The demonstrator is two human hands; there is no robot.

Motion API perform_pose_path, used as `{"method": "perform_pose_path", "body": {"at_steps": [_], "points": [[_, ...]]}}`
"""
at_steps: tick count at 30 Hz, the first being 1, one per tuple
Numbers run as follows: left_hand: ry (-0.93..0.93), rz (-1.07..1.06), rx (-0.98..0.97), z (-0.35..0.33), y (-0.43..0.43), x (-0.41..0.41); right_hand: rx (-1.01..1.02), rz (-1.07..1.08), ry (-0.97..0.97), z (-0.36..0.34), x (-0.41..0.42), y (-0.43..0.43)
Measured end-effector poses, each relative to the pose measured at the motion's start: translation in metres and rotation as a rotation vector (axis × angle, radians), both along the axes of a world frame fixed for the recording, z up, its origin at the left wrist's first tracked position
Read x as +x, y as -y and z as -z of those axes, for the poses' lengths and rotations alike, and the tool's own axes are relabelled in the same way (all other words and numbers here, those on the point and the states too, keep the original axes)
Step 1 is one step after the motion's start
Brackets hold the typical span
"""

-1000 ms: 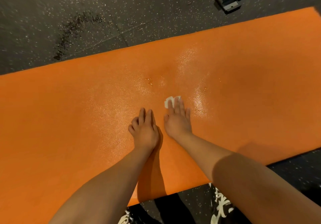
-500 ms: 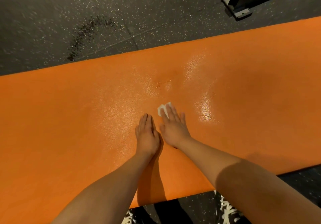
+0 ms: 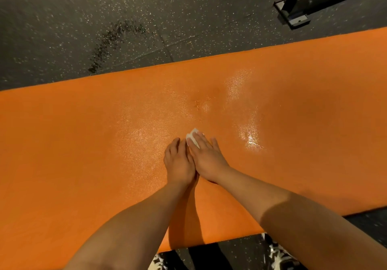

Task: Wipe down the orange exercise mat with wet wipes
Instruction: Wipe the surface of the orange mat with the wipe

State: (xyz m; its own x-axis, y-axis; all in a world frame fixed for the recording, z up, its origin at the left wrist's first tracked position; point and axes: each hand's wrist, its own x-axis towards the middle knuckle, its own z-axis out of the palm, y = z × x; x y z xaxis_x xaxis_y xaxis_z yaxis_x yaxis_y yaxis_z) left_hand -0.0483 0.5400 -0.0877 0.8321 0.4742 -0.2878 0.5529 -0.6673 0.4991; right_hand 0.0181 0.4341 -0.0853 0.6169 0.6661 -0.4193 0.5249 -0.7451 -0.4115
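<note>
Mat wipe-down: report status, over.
Right hand flat, pressing wet wipe onto orange mat. Left hand flat on mat beside it. Wet sheen around hands. Nothing in the way.

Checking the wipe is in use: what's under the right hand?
A white wet wipe pokes out from under the right hand, pressed onto the orange mat by straight fingers. The hand covers most of it, so its extent is hidden.

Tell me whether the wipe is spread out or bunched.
Bunched small: the wipe fits under the right hand, fingers flat, only a white edge showing on the mat.
</note>
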Motion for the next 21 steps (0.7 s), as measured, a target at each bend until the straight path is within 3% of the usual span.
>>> {"method": "perform_pose_path", "body": {"at_steps": [2, 6, 8, 13, 15, 21], "points": [[-0.059, -0.001, 0.035, -0.003, -0.006, 0.008, -0.001, -0.036, 0.039, 0.006, 0.012, 0.008], [-0.155, -0.016, 0.091, -0.003, -0.016, 0.013, -0.095, 0.339, 0.095, 0.009, 0.045, 0.020], [-0.132, -0.028, 0.074, -0.001, -0.016, 0.010, -0.115, 0.396, 0.051, 0.006, 0.047, 0.012], [-0.060, -0.148, -0.007, 0.004, -0.019, 0.014, -0.023, -0.087, 0.053, 0.003, 0.023, -0.015], [-0.072, -0.124, 0.006, 0.004, -0.020, 0.012, -0.030, -0.141, 0.083, 0.007, 0.026, -0.014], [-0.134, -0.064, 0.074, 0.001, -0.016, 0.011, -0.108, 0.357, 0.068, 0.007, 0.054, 0.009]]}}
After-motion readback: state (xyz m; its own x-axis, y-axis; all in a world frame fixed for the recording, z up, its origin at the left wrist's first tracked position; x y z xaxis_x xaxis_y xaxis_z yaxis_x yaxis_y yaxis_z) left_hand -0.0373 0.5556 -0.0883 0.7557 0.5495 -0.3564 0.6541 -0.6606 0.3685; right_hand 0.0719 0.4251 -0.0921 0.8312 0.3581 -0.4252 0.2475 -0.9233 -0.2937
